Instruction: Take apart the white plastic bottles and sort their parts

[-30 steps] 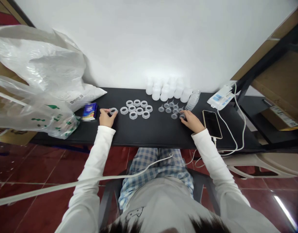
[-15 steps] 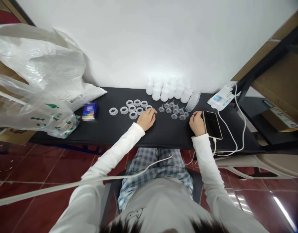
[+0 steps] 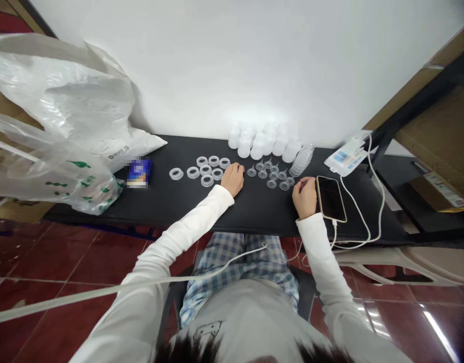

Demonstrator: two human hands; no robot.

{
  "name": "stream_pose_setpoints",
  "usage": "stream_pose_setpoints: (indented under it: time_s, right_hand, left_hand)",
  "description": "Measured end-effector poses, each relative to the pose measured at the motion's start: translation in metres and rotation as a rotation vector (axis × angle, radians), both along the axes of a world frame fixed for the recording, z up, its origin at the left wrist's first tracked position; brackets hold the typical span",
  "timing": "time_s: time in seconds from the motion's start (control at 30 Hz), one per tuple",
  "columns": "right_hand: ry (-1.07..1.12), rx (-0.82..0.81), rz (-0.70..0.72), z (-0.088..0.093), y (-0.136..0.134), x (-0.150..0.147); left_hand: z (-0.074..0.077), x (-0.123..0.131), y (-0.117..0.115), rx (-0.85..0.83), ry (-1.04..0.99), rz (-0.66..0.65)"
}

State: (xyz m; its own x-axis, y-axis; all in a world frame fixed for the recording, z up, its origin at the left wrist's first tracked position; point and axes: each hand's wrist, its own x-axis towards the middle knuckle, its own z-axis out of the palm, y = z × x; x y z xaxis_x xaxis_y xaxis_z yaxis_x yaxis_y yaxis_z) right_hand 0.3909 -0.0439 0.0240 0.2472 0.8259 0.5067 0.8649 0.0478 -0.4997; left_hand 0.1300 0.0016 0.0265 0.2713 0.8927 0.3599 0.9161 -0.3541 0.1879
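My left hand (image 3: 233,180) lies on the black table with its fingers curled down at the right end of a group of translucent plastic rings (image 3: 207,180); whatever is under the fingertips is hidden. To its right are several clear disc-shaped caps with thin pointed tips (image 3: 271,184). My right hand (image 3: 305,197) rests half-curled beside these caps, close to the left edge of a phone (image 3: 331,198), and nothing shows between its fingers. Behind the caps stand several white bottles (image 3: 257,146), with a clear ribbed plastic piece (image 3: 302,160) leaning at their right end.
Plastic bags (image 3: 84,101) fill the left end of the table (image 3: 179,206), with a blurred blue packet (image 3: 139,173) beside them. A white power strip (image 3: 346,156) and its cable (image 3: 358,194) lie at the right. A white wall rises behind.
My left hand has shifted slightly right and covers the ring that was partly visible by its fingers. My right hand has moved a little left, away from the phone.
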Motion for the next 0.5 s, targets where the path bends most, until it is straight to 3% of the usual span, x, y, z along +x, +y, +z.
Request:
stream_pose_setpoints:
  time_s: [0.1,0.23,0.4,0.5]
  right_hand:
    - [-0.140,0.130,0.153,0.011,-0.003,-0.015]
    - [-0.518,0.037,0.567,0.025,0.001,-0.053]
    - [-0.781,-0.040,0.574,0.030,0.026,-0.093]
    - [-0.848,-0.096,0.544,0.028,0.040,-0.103]
  left_hand:
    - [-0.004,0.000,0.001,0.095,-0.040,0.083]
    - [-0.009,-0.001,0.005,0.119,-0.058,0.141]
    - [-0.009,-0.004,0.011,0.154,-0.153,0.073]
    - [-0.005,-0.004,0.016,0.199,-0.393,0.029]
